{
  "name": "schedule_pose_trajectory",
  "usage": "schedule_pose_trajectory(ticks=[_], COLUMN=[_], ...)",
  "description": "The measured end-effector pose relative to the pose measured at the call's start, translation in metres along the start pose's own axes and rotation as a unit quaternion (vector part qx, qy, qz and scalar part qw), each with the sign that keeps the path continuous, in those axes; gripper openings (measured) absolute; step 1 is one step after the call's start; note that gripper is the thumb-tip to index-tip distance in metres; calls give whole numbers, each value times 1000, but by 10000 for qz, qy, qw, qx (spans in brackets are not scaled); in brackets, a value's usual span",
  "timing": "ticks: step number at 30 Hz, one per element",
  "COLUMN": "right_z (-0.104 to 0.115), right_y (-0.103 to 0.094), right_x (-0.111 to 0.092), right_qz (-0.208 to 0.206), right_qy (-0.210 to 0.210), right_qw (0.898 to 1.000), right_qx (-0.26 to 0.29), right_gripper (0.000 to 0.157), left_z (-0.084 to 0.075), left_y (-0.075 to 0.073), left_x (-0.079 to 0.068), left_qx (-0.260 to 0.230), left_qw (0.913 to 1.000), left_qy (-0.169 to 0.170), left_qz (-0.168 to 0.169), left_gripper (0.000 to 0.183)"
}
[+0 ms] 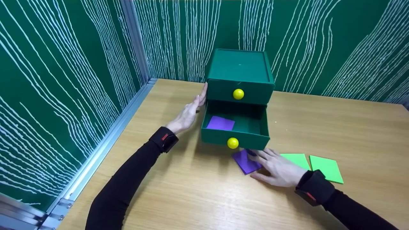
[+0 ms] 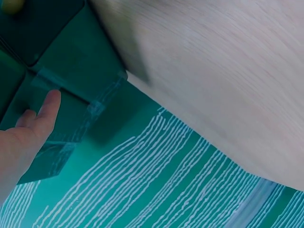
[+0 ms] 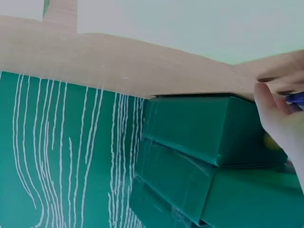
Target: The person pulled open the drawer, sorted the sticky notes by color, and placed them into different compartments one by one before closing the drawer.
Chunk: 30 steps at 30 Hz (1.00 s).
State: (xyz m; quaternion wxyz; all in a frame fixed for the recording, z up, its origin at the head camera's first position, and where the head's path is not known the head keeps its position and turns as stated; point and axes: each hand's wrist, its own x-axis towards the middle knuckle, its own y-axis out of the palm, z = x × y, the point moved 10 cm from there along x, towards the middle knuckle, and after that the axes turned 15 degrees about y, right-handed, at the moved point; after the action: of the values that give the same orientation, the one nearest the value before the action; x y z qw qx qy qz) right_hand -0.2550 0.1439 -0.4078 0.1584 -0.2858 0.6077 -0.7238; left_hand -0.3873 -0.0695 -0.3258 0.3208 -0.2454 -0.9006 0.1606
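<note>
Two hands reach forward: our left hand (image 1: pixel 188 116) rests straight fingers against the left side of a green cabinet (image 1: pixel 243 65); our right hand (image 1: pixel 281 167), fingers extended, touches a purple pad (image 1: pixel 244 163) on the table (image 1: pixel 191 191), just before the open lower drawer (image 1: pixel 217 138). We see a purple note (image 1: pixel 220 123) inside.

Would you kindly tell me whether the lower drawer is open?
Open: the lower drawer juts out, showing its inside and a purple square.
</note>
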Motion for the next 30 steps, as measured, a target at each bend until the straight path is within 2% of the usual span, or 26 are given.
schedule_pose_trajectory(ticks=[3, 7, 11, 18, 26, 30], right_z=[4, 5, 8, 25, 43, 57], right_y=[-3, -7, -10, -21, -44, -66], right_x=[-1, -1, -5, -12, -19, -24], right_qz=[-110, -4, 77, -200, -422, -478], right_qy=[-137, -204, -194, -530, -939, -1198], right_qw=[9998, 9995, 9991, 9978, 9930, 9882], right_qx=[42, 236, 372, 333, 582, 831], right_gripper=[45, 41, 42, 50, 52, 53], left_z=[-1, -2, 0, -1, -3, -4], left_y=[-1, -2, 0, 0, 0, 1], left_x=[0, 0, -1, 0, 0, 0], left_qx=[65, 99, 122, 35, 104, 109], left_qw=[10000, 9999, 9999, 10000, 9999, 9999], left_qy=[39, 87, 40, 61, 86, 86], left_qz=[0, -55, -24, -47, -30, -39], left_gripper=[53, 53, 53, 52, 52, 53])
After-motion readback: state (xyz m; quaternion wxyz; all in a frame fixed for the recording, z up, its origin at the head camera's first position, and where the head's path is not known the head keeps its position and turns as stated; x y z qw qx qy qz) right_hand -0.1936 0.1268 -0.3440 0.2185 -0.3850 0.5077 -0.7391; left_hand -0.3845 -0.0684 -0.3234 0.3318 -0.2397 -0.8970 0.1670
